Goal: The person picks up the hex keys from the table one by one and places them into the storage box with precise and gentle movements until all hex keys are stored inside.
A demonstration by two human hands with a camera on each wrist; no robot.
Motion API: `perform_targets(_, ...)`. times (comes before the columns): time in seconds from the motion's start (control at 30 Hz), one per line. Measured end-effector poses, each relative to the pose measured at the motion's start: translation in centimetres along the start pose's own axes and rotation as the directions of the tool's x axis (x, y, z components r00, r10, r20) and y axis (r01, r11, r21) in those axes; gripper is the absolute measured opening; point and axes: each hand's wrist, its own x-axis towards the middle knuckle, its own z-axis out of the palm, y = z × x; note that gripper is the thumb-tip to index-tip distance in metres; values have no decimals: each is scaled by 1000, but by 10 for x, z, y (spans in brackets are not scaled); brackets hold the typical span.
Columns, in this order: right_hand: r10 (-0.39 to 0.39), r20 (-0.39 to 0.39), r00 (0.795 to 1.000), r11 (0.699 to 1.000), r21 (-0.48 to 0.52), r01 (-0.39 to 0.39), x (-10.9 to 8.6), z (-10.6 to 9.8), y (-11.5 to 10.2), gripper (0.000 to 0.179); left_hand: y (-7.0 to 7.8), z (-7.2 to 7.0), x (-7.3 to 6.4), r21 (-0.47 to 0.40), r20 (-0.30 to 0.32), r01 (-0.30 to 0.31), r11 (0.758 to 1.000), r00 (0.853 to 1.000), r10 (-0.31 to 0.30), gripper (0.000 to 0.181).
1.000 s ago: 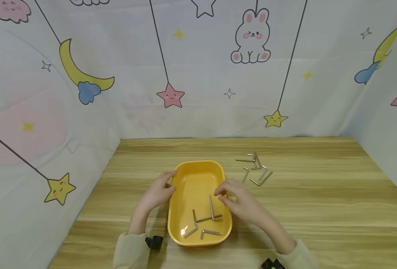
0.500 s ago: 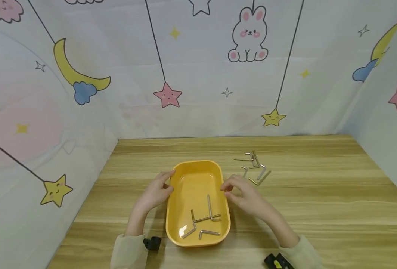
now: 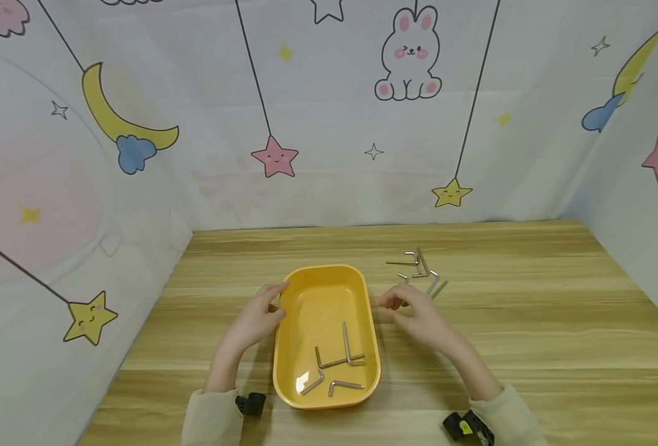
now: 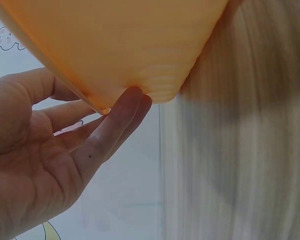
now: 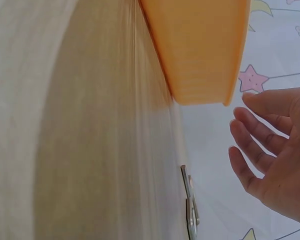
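An orange-yellow tray (image 3: 280, 371) stands on the table with several L-shaped hex keys (image 3: 337, 362) lying in its near half. My left hand (image 3: 257, 314) rests at the tray's left side, fingertips on the rim. In the left wrist view, its fairly straight fingers (image 4: 112, 120) touch the tray's outer wall near a corner. My right hand (image 3: 415, 316) hovers to the right of the tray, apart from it, fingers loosely bent and holding nothing. Just beyond it, a loose group of hex keys (image 3: 419, 266) lies on the table, one partly covered by the hand.
The wood-grain table (image 3: 529, 322) reaches back to a white cloth backdrop (image 3: 329, 111) printed with stars, a moon and a rabbit. Cloth also hangs along both sides. Black cameras (image 3: 251, 404) sit at the wrists.
My right hand has moved right, from above the tray's right rim out over the table toward the loose hex keys. My left hand stays on the tray. The head view has shifted slightly.
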Motion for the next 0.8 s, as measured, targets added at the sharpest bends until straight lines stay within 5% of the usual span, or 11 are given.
perform_targets(0.8,122,33,992,993,3,-122,2,-18,29,18,-2,2,-1,2,-18,-9,1000,1000,9,56)
